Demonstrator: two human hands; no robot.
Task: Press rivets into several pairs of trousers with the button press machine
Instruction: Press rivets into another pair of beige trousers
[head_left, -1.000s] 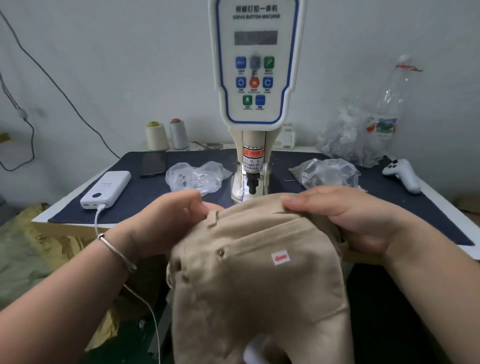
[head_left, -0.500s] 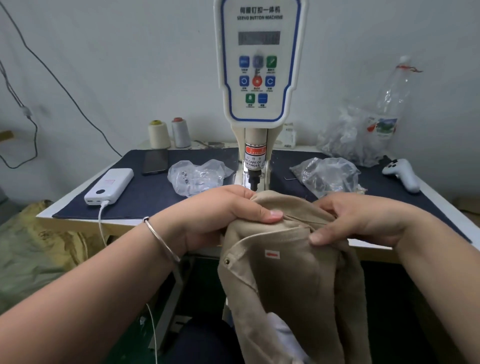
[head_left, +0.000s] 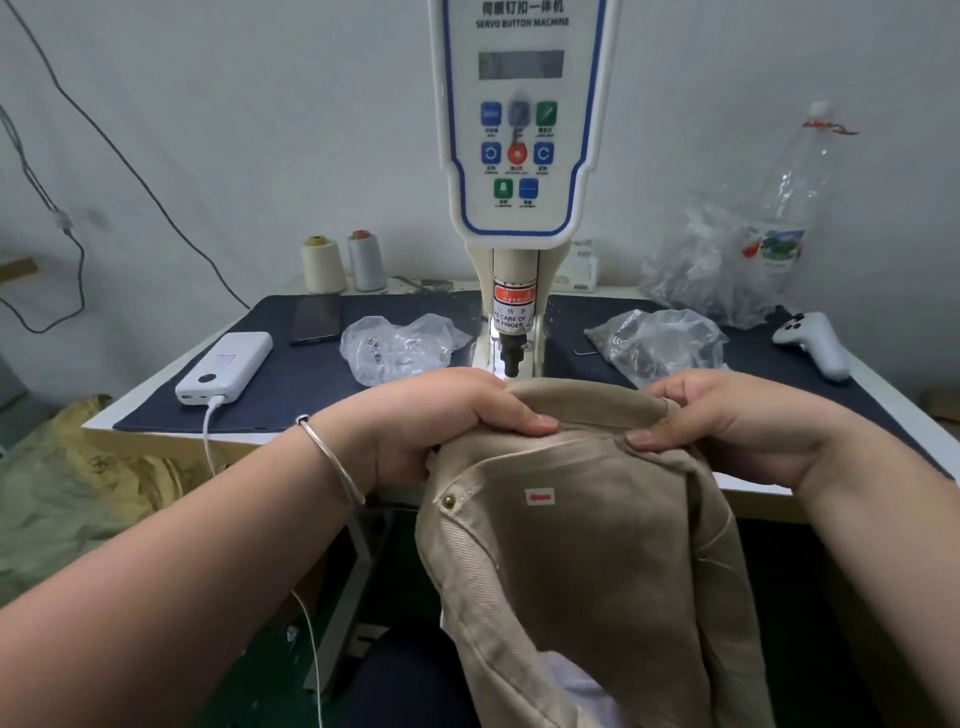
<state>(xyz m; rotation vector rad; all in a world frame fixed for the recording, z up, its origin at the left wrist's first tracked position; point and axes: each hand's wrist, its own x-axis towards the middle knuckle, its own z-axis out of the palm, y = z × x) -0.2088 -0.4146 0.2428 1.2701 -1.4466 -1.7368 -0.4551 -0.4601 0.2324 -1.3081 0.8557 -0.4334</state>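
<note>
Ribbed tan trousers (head_left: 582, 545) are pinched at the waistband by left hand (head_left: 436, 415) and right hand (head_left: 727, 421); the die beyond is hidden.

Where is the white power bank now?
The power bank lies on the table's left edge, on the dark mat, left of the phone.

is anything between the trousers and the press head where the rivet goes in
Nothing visible. Both hands, left and right, hold the trousers by the waistband just in front of the press head. The plastic bags lie off to either side.
</note>
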